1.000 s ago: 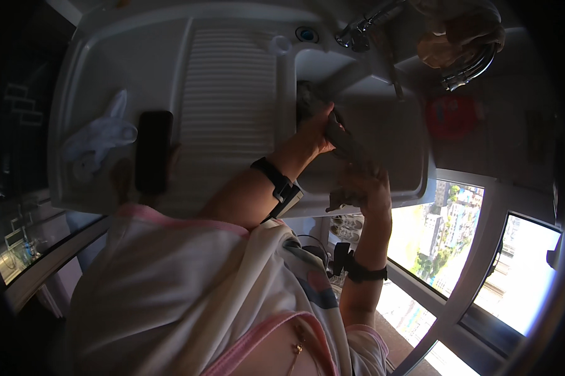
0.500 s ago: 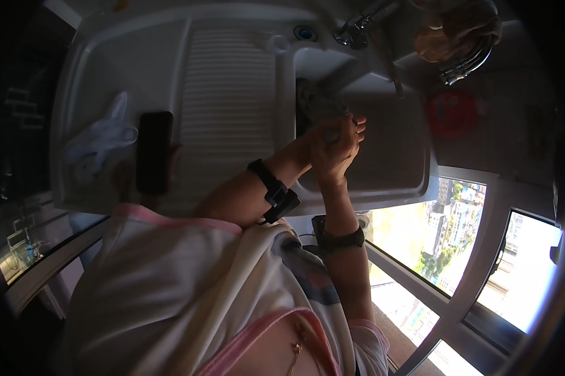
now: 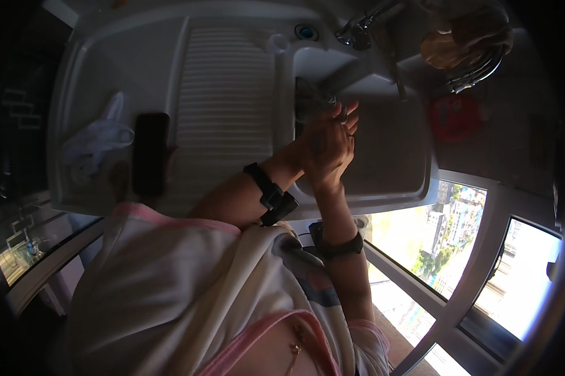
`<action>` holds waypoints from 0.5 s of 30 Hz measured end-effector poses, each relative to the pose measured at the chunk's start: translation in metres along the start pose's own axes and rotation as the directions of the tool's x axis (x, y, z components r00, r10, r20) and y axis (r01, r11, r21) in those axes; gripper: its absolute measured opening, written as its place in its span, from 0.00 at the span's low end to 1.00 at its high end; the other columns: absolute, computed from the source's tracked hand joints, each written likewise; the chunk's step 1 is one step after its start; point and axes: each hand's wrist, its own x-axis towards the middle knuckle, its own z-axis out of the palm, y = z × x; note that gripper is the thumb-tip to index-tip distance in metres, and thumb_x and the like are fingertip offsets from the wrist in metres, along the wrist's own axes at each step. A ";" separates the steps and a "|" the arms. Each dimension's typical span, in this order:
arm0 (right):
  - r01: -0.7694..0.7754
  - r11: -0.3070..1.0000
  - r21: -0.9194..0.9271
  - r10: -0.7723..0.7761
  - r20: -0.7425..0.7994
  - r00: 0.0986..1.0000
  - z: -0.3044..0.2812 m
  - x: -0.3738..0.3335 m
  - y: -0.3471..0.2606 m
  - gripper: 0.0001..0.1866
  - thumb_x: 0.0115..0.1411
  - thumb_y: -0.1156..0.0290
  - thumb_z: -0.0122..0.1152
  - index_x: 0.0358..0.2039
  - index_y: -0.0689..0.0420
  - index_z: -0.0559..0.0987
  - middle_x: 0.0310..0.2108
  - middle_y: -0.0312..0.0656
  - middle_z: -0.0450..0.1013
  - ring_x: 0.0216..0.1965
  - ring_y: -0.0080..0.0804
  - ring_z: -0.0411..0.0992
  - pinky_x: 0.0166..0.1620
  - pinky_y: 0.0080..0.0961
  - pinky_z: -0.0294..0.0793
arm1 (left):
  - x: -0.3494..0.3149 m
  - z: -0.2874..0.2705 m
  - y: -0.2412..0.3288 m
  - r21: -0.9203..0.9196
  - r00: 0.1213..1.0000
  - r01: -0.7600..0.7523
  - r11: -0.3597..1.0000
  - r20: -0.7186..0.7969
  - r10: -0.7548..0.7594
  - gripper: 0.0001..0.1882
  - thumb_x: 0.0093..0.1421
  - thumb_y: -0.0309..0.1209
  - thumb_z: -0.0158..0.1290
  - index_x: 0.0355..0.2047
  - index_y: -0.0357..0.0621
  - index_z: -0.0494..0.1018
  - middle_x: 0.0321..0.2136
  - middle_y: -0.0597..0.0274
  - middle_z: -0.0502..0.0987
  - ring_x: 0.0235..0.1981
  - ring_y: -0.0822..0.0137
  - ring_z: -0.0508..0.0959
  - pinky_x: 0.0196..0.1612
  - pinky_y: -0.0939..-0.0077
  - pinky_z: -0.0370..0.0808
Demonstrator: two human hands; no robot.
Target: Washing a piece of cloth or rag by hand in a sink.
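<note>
Over the sink basin (image 3: 382, 172), my hands are pressed together, one overlapping the other. My left hand (image 3: 317, 133) reaches in from the left, its fingers mostly hidden. My right hand (image 3: 334, 155) lies against it on the near side, fingers bent, with some fingertips showing at the upper right. A crumpled greyish cloth (image 3: 310, 94) hangs at the far side of the hands, in the shaded left part of the basin. Both hands appear closed on its gathered end, though the dim light and overlap hide most of the grip. Dark bands circle both forearms.
Left of the basin is a ribbed white drainboard (image 3: 226, 94). A dark phone (image 3: 151, 153) and a crumpled white plastic bag (image 3: 97, 141) lie further left. A chrome faucet (image 3: 357, 34) stands behind the basin. To the right are a red object (image 3: 455, 118) and a window (image 3: 451, 238).
My hands have shifted slightly left and closer together. The greyish cloth has bunched toward the far left, and less of it shows between my hands.
</note>
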 end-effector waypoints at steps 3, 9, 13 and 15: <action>-0.527 0.841 0.123 0.524 0.059 0.850 0.004 0.019 0.064 0.12 0.41 0.68 0.58 0.25 0.63 0.72 0.22 0.52 0.70 0.26 0.42 0.71 0.30 0.32 0.68 | 0.020 -0.031 -0.025 0.054 0.996 -0.071 0.996 0.055 0.068 0.12 0.61 0.37 0.41 0.38 0.44 0.68 0.29 0.67 0.70 0.28 0.76 0.71 0.32 0.85 0.70; -0.597 0.763 0.250 0.611 0.026 0.792 -0.007 0.035 0.063 0.11 0.39 0.67 0.58 0.22 0.61 0.71 0.21 0.51 0.69 0.25 0.43 0.70 0.33 0.35 0.67 | 0.041 -0.049 -0.016 -0.161 0.923 0.151 0.975 0.376 -0.081 0.19 0.60 0.46 0.41 0.43 0.48 0.67 0.38 0.63 0.71 0.41 0.71 0.71 0.44 0.75 0.69; 0.082 0.994 0.077 -0.068 -0.166 0.984 -0.006 0.014 0.002 0.12 0.41 0.68 0.57 0.22 0.65 0.72 0.19 0.50 0.69 0.19 0.43 0.69 0.26 0.32 0.67 | 0.022 -0.012 -0.004 -0.070 0.994 0.059 0.996 0.096 -0.052 0.20 0.58 0.48 0.42 0.43 0.49 0.66 0.34 0.63 0.72 0.34 0.69 0.72 0.40 0.70 0.70; -0.068 0.984 0.162 0.074 -0.031 0.997 0.002 0.003 0.005 0.11 0.37 0.69 0.58 0.22 0.61 0.71 0.19 0.48 0.68 0.23 0.48 0.68 0.33 0.37 0.67 | 0.012 -0.003 -0.008 0.018 0.995 -0.014 1.000 -0.096 0.015 0.21 0.58 0.48 0.43 0.44 0.50 0.65 0.32 0.64 0.73 0.30 0.68 0.73 0.37 0.68 0.71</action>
